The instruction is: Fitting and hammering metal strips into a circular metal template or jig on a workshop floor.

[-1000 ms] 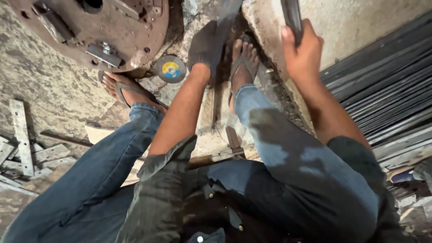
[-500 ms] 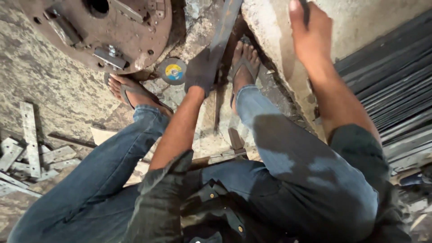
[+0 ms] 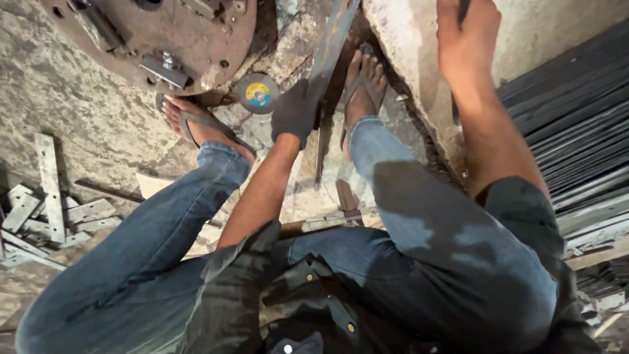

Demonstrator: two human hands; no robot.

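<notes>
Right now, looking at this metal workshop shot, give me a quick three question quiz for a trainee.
1. True or false: the left hand, in a dark glove, grips the flat metal bar.
2. Multiple choice: the round cutting disc with the yellow and blue label lies
A. on the stack of dark metal strips
B. on the ground beside the left hand
C. on the rusty round plate
3. Fill in: the right hand is raised and holds a dark ____ whose upper end runs out of view.

Key: 1 true; 2 B; 3 tool handle, kind cannot be told.
</notes>
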